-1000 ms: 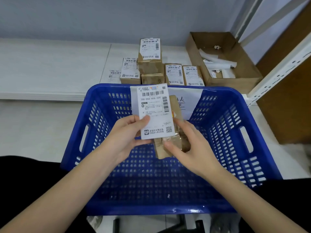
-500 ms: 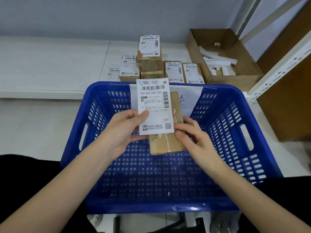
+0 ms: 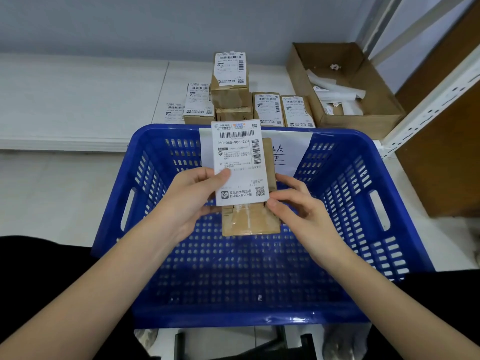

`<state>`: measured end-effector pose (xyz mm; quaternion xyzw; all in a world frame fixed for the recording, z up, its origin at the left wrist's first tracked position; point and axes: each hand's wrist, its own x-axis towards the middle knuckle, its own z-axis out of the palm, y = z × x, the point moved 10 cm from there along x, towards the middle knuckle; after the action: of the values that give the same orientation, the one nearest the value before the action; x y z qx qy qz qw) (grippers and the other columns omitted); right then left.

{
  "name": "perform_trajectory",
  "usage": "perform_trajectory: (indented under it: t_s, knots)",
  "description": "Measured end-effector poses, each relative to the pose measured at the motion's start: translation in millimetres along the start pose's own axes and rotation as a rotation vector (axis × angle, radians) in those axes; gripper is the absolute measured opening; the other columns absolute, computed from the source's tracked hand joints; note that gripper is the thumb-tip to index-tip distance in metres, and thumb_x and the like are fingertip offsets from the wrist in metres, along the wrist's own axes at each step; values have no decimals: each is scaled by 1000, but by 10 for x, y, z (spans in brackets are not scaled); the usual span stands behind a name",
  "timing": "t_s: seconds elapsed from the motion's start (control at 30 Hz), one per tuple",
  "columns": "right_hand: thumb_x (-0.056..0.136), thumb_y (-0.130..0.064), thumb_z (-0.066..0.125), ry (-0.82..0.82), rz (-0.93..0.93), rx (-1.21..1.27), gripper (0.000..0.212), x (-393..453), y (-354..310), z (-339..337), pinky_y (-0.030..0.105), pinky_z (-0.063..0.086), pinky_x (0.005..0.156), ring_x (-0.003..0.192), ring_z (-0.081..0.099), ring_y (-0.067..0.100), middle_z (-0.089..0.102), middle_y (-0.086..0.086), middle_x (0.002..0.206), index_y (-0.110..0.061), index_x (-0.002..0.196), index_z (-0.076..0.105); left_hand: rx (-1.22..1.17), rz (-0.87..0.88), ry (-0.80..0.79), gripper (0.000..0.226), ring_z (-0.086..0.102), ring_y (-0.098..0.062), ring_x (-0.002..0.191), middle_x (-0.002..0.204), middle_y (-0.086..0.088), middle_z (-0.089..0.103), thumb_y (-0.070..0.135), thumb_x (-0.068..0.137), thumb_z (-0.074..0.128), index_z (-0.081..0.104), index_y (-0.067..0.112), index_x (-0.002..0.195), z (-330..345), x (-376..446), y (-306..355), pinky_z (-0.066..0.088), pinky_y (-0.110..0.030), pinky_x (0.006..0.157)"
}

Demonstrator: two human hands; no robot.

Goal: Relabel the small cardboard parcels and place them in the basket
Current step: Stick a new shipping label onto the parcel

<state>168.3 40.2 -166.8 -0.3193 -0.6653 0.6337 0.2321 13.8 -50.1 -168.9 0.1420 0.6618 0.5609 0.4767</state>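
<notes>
Over the blue plastic basket I hold a small cardboard parcel upright. A white shipping label lies against its front, covering most of it. My left hand pinches the label's left edge with the thumb on its face. My right hand grips the parcel's right side at the label's lower corner. The basket's floor holds no parcels.
Several labelled small parcels are stacked on the white floor behind the basket. An open cardboard box with white paper strips stands at the back right. A white metal shelf post and a brown panel are on the right.
The parcel has turned square behind the label and the label now sits flatter against its front. Both hands stay over the basket, slightly lower in view.
</notes>
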Motion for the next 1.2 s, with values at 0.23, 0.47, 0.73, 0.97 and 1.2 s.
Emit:
perform_trajectory:
  t_s: [0.23, 0.47, 0.73, 0.97, 1.2]
  knots:
    - [77, -31, 64, 106, -54, -37, 17, 11, -69, -106, 24, 46, 92, 100, 56, -6, 52, 2, 119, -20, 88, 71, 136, 122, 34, 14, 68, -16, 97, 103, 0, 73, 17, 91, 63, 64, 11, 104, 23, -11, 86, 59, -34, 78]
    - [86, -13, 65, 153, -61, -61, 13, -9, -50, -103, 14, 47, 80, 89, 57, -4, 52, 6, 110, -25, 85, 69, 915, 769, 107, 66, 38, -14, 135, 151, 2, 37, 43, 85, 66, 43, 20, 142, 301, -258, 411, 35, -32, 108]
    - [89, -11, 61, 106, -83, -96, 16, -40, -121, -25, 8, 45, 76, 95, 53, -4, 49, 6, 112, -24, 89, 69, 848, 1000, 24, 32, 57, -17, 112, 113, 4, 69, 41, 85, 57, 75, 23, 104, 491, -364, 346, 51, -41, 92]
    - [91, -10, 59, 65, -88, -138, 18, -32, -160, 4, 7, 44, 77, 95, 50, -9, 47, 6, 114, -26, 91, 68, 823, 971, 35, 33, 55, -13, 114, 113, 6, 70, 42, 85, 55, 75, 25, 104, 470, -346, 345, 49, -36, 95]
    - [91, -10, 60, 77, -99, -139, 20, -35, -166, -1, 7, 44, 77, 96, 50, -8, 48, 5, 112, -28, 89, 67, 829, 981, 32, 33, 55, -13, 113, 112, 7, 70, 43, 85, 54, 75, 26, 104, 479, -330, 322, 50, -36, 93]
